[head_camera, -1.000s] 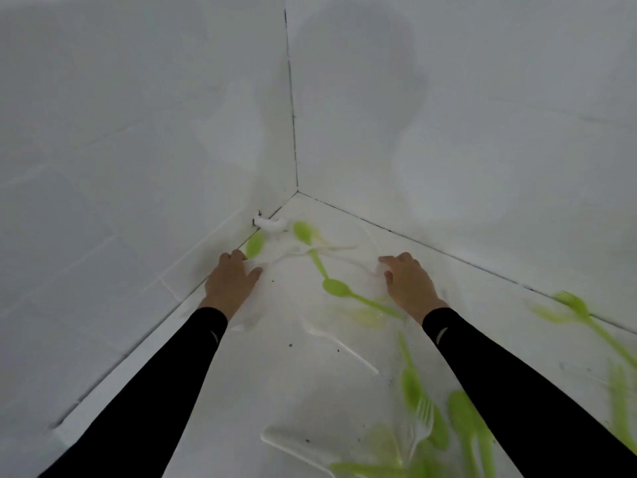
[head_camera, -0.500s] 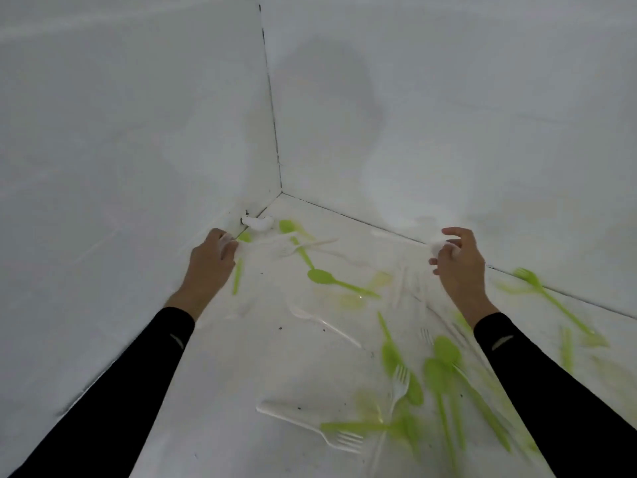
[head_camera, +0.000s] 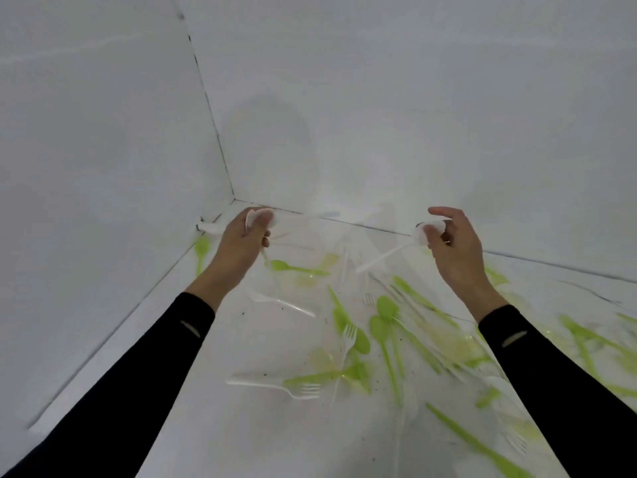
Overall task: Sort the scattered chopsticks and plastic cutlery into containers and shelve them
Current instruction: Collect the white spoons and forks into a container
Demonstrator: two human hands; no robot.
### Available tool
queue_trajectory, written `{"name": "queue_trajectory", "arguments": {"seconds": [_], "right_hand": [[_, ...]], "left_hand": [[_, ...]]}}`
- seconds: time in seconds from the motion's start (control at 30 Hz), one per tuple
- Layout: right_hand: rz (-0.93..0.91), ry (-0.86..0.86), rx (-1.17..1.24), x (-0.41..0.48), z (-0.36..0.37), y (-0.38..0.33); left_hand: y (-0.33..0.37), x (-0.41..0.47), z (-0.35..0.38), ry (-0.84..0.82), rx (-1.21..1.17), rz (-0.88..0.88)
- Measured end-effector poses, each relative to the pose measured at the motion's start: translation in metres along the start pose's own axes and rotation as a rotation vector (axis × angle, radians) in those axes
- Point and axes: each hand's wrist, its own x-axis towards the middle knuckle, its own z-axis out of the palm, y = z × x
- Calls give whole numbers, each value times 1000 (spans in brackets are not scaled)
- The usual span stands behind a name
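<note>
- White floor (head_camera: 241,426) in a corner, green cutlery (head_camera: 382,326) scattered before you.
- Your left hand (head_camera: 238,246) pinches a white spoon (head_camera: 260,217) by its bowl.
- Your right hand (head_camera: 455,250) pinches a second spoon (head_camera: 389,255) likewise.

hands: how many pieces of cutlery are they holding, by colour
white: 2, the left-hand spoon pinched by the left hand and the right-hand spoon pinched by the right hand
green: 0
total: 2

place: bare white room | cue: plain walls (head_camera: 103,139), white floor (head_camera: 241,429)
</note>
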Motion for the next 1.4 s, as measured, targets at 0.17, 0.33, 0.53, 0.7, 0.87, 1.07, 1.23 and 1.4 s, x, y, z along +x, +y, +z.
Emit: {"name": "queue_trajectory", "arguments": {"seconds": [0.17,0.33,0.53,0.7,0.87,1.07,1.23,1.4], "right_hand": [[-91,-106,-5,-31,-21,-25],[-113,-194,-53,-55,-77,-33],[-111,-167,-170,-102,-179,-27],[-106,78,-154,-146,-284,-10],[-49,323,-257,-197,-387,27],[22,293,-329,-267,-489,46],[134,265,-198,-301,-548,58],[144,261,-329,-312,-600,91]], "left_hand": [[12,-26,66,-188,-221,12],[40,-62,135,-330,-230,41],[95,-143,246,-595,-220,-29],[143,-233,354,-918,-222,-83],[173,-319,451,-1034,-229,28],[205,-402,540,-1037,-330,34],[223,-440,607,-1051,-310,21],[237,-478,677,-976,-309,16]]}}
